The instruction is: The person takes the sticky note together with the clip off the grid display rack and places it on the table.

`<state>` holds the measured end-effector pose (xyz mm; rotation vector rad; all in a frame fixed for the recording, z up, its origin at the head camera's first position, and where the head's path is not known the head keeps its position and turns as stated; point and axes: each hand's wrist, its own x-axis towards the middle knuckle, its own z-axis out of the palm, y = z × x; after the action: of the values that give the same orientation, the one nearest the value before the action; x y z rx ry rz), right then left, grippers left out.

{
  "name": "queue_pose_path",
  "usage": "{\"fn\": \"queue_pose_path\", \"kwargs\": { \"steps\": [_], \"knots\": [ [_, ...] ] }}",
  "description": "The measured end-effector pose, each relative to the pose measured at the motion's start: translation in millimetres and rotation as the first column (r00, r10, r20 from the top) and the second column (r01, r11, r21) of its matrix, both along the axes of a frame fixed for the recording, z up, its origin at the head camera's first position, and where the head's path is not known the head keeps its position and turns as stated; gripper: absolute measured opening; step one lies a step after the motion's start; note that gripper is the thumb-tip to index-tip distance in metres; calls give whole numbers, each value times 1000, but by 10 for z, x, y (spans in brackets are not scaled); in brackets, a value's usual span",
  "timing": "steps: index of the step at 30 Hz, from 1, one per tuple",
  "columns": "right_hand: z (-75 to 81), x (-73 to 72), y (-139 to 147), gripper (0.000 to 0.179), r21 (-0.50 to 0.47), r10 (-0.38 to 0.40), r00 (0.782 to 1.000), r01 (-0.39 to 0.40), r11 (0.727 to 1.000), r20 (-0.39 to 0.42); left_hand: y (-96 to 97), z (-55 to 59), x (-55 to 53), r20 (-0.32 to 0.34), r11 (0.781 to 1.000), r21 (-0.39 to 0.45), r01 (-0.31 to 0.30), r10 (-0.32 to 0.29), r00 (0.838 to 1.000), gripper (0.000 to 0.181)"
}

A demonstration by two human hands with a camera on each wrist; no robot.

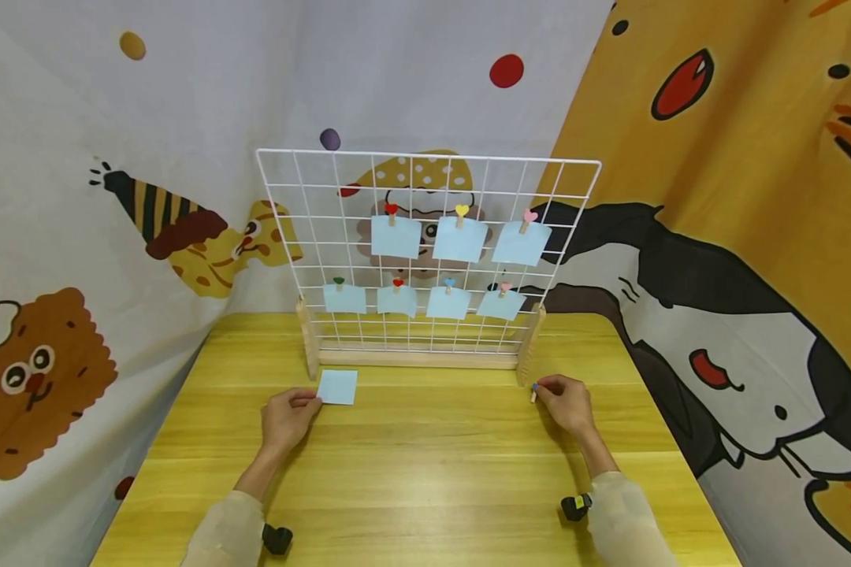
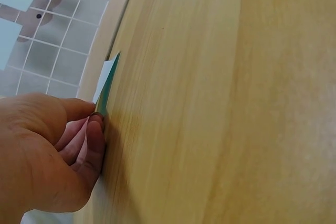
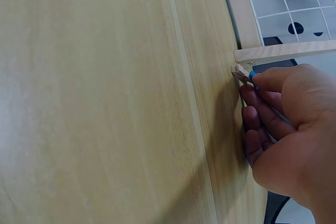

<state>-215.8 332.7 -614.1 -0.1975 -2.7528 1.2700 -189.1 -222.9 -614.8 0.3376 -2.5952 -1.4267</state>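
Note:
My left hand (image 1: 288,420) pinches the edge of a light blue paper square (image 1: 338,387) between thumb and fingers, just in front of the rack's left foot. Edge-on in the left wrist view, the paper (image 2: 107,85) shows as a thin sliver. Over at the right foot, my right hand (image 1: 566,402) pinches a small wooden clothespin (image 3: 239,72) with a blue top. A white wire grid (image 1: 284,187) stands upright between the two hands. Clipped to it in two rows are several light blue paper squares (image 1: 395,237), each under a clothespin with a coloured heart.
Wooden feet (image 1: 529,346) and a wooden base bar (image 1: 418,359) carry the grid at the back of the wooden table (image 1: 411,472). Behind it hangs a curtain (image 1: 425,71) with cartoon prints. Each wrist wears a small black camera (image 1: 277,540).

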Motion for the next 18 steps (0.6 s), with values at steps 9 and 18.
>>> {"fn": "queue_pose_path", "kwargs": {
  "steps": [9,18],
  "knots": [
    [1,0,-23,16,9,-9,1000,9,1000,-21,6,-5,16,-67,999,-35,22,-24,997,17],
    [21,19,-30,16,5,2,1000,-2,1000,-30,-4,-4,19,-51,999,-48,19,-22,998,16]
  ]
}}
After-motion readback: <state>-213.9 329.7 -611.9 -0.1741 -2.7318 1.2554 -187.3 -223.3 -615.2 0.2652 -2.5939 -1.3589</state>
